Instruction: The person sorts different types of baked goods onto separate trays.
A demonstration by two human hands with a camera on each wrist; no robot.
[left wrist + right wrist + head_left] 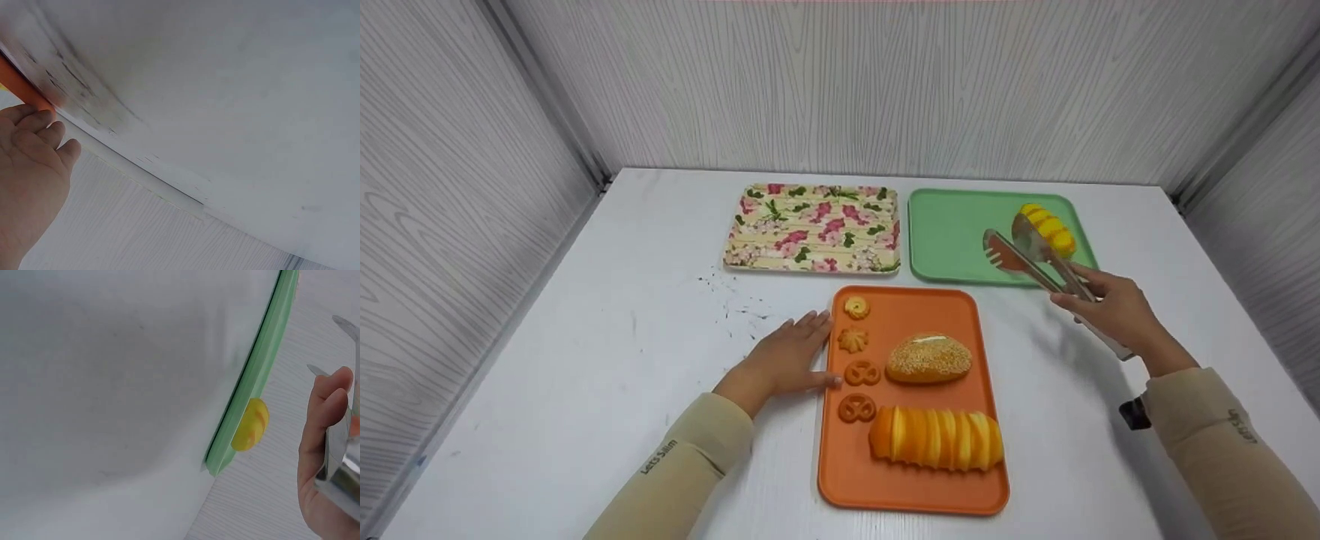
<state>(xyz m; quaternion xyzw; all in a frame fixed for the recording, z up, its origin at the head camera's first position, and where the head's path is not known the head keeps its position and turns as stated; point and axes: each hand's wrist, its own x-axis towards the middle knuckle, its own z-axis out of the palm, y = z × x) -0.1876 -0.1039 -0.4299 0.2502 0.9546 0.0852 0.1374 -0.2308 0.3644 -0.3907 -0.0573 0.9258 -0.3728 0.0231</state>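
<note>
My right hand (1117,313) grips metal tongs (1076,289), whose ends are spread apart above the green tray (949,236). On that tray's right side lies a yellow bread roll (1050,229), partly behind one tong end; in the right wrist view the roll (251,424) shows over the tray's rim. My left hand (784,356) rests flat with fingers extended, touching the left edge of the orange tray (915,491). This tray carries a sesame bun (928,358), a ridged loaf (937,439), two pretzels (856,408) and two small cookies (853,340).
A flower-patterned tray (814,229) stands at the back, left of the green one. Dark scuff marks (735,300) show on the white table (585,360). Grey wood-grain panels (847,90) enclose the back and sides.
</note>
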